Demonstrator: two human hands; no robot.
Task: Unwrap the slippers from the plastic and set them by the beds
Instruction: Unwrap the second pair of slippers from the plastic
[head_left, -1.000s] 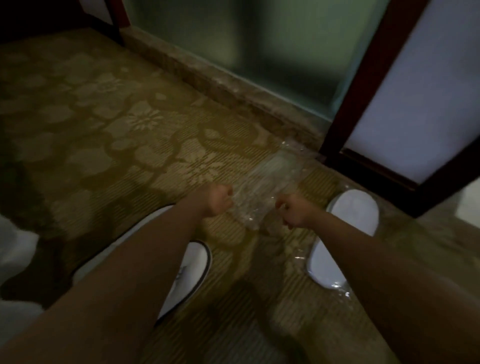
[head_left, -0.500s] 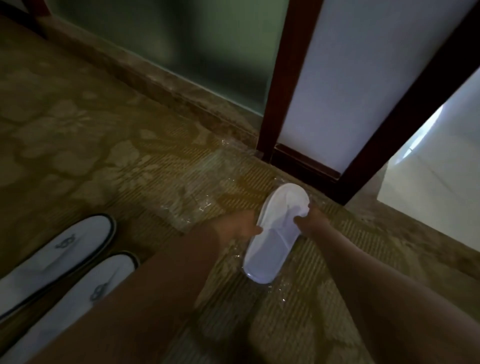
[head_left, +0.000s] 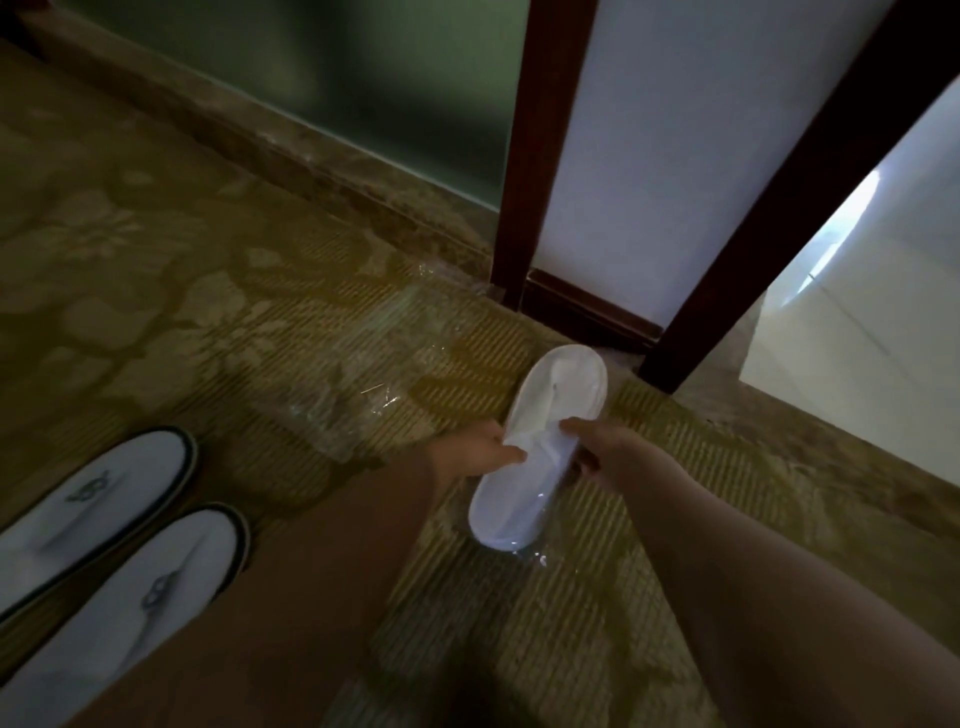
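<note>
Two hands close on one white slipper pack (head_left: 540, 452) at its middle, the left hand (head_left: 480, 451) pinching its left edge and the right hand (head_left: 608, 449) its right edge, so the grip sits either side of the narrow waist, where the thin plastic can be pulled apart. The pack looks lifted slightly off the carpet (head_left: 208, 291), heel end toward the person, toe end pointing away toward the dark door frame (head_left: 535, 156); clear film glints below the heel, so it is likely still wrapped. Just left of the left hand, an empty plastic wrapper (head_left: 358, 410) lies flat on the carpet. Well to the left and nearer the person, two unwrapped slippers (head_left: 104, 525) with dark trim lie side by side.
</note>
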